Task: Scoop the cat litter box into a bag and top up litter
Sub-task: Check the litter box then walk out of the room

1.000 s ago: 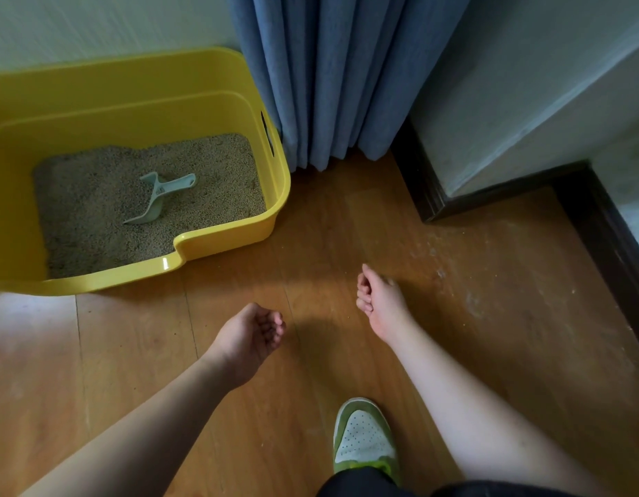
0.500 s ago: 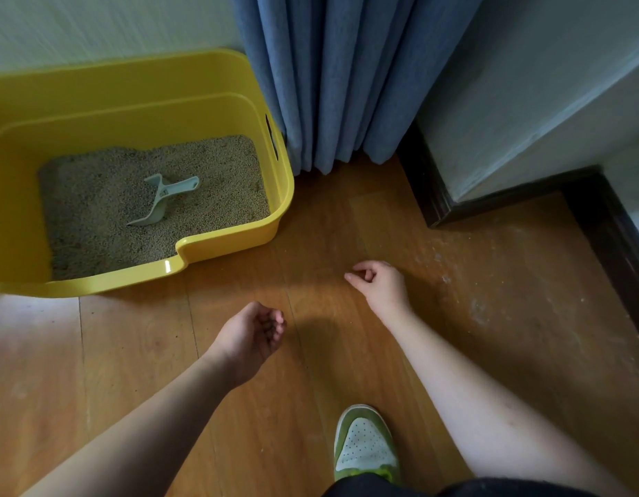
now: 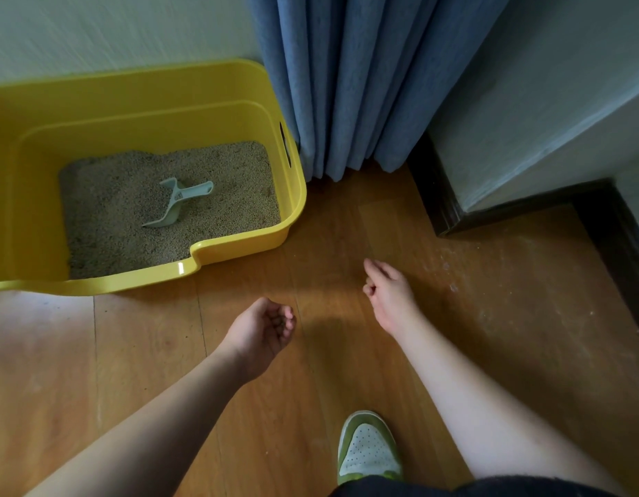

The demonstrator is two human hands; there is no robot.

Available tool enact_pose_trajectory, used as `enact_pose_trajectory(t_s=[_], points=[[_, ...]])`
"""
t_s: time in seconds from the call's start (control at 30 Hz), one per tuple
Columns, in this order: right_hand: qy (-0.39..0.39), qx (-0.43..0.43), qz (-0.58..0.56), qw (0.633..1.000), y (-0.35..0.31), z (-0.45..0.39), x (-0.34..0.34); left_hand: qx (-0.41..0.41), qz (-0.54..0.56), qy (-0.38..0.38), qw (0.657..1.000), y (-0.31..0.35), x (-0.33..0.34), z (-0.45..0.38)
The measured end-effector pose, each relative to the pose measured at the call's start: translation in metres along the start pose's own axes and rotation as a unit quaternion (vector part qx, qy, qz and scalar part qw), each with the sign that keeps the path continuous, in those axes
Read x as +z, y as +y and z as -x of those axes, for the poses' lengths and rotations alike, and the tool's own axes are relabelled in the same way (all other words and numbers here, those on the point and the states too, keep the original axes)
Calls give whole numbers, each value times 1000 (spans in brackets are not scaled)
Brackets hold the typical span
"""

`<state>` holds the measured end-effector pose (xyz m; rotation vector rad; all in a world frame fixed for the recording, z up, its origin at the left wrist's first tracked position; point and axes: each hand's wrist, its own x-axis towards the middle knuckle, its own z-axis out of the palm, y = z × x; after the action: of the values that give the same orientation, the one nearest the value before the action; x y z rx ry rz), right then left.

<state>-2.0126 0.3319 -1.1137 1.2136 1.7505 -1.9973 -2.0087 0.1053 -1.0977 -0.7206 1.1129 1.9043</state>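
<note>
A yellow litter box [image 3: 239,84] stands on the wood floor at the upper left, partly filled with beige litter [image 3: 231,195]. A pale green scoop [image 3: 174,206] lies on the litter, handle pointing right. My left hand [image 3: 260,328] hovers over the floor in front of the box, cupped with the fingers curled around a few small dark litter grains. My right hand [image 3: 388,292] is low over the floor to its right, index finger stretched to the boards and the other fingers curled. I see nothing in it. No bag is in view.
A blue curtain [image 3: 350,84] hangs to the floor just right of the box. A wall corner with dark skirting [image 3: 440,206] juts in at the right. My green and white shoe [image 3: 368,450] stands at the bottom. The floor at the right carries pale dusty specks [image 3: 450,281].
My right hand has turned over from palm-up and dropped to the floor, index finger now pointing forward. The left hand stays cupped in place. The view shifted slightly.
</note>
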Motion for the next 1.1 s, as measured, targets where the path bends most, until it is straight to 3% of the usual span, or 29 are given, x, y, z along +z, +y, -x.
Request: enact_pose_trajectory(t_s=[0.1,0.2,0.47,0.83,1.0,1.1], points=[[-81,54,-254,962,-4,18,5,8,23,-11,1000,2,9,-1],[-139,78,-358,920,-5,33,9,21,66,-31,997,9,21,-1],[-206,80,-376,900,-10,40,4,44,108,-40,992,19,43,-2],[-81,135,-307,938,-10,41,20,46,153,2,987,21,45,6],[-39,126,-387,912,-25,56,42,65,227,-1,972,35,53,34],[-85,127,-412,898,-48,84,54,76,269,-1,960,43,57,68]])
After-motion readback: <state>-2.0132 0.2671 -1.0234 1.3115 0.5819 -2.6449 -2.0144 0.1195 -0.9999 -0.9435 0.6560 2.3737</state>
